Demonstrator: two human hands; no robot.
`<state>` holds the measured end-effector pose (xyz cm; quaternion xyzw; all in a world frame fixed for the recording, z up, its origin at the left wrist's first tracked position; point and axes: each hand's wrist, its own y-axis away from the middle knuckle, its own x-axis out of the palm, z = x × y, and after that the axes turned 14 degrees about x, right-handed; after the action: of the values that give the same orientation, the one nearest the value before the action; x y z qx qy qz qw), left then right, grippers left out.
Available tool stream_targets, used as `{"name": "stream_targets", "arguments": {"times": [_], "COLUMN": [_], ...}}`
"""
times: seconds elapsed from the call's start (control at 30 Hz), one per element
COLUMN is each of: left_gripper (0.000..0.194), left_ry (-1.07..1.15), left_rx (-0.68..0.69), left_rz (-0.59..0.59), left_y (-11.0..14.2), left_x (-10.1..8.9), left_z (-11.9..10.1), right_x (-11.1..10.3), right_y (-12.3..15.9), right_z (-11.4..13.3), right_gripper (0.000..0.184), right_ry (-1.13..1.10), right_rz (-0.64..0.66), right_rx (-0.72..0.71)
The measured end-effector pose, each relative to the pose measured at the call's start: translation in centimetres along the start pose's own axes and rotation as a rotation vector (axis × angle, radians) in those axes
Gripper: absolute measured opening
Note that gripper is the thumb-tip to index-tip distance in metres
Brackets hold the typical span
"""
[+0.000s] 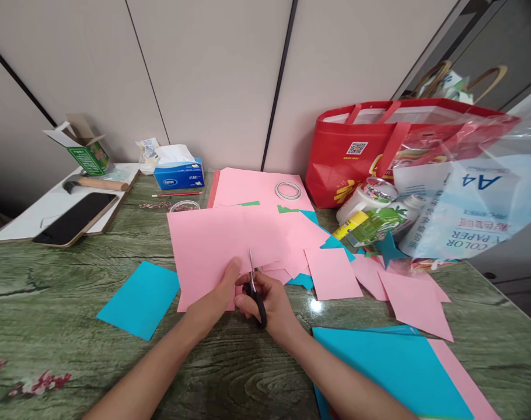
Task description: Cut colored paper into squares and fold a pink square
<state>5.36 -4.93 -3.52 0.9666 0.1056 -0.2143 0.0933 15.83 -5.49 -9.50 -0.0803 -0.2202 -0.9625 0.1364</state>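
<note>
A large sheet of pink paper (208,245) is held up over the table by my left hand (217,294), whose thumb lies on its face near the lower right. The fingers behind the sheet are hidden. My right hand (265,300) grips black-handled scissors (259,306), with their blades pointing away from me at the paper. A cut edge runs by the blades. Cut pink pieces (333,274) lie to the right of the scissors, some overlapping blue scraps (301,281). On the left, a blue paper rectangle (139,300) rests near the pink sheet.
A blue tissue box (178,175), a tape roll (287,190) and a pink stack (257,182) stand along the wall. Left are a phone (76,219) and hammer (94,184). Right are a red bag (342,157), glue stick (350,226) and blue sheets (383,367).
</note>
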Motion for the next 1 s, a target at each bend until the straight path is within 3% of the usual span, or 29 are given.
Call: {"name": "stream_targets", "arguments": {"times": [0.13, 0.33, 0.87, 1.0], "left_gripper": [0.025, 0.023, 0.021, 0.020], "left_ry": [0.076, 0.171, 0.175, 0.124], "left_rx": [-0.072, 0.032, -0.035, 0.014], "left_rz": [-0.004, -0.028, -0.002, -0.021], "left_y": [0.04, 0.47, 0.65, 0.46], "left_x": [0.03, 0.54, 0.39, 0.47], "left_z": [-0.24, -0.18, -0.51, -0.12], "right_x": [-0.27, -0.46, -0.26, -0.10], "right_y": [-0.16, -0.31, -0.08, -0.02], "right_z": [-0.13, -0.19, 0.06, 0.18], "right_gripper": [0.041, 0.040, 0.038, 0.038], "right_ry": [-0.029, -0.041, -0.013, 0.006], "right_rz": [0.025, 0.014, -0.039, -0.065], "right_rx": [-0.011, -0.070, -0.036, -0.026]}}
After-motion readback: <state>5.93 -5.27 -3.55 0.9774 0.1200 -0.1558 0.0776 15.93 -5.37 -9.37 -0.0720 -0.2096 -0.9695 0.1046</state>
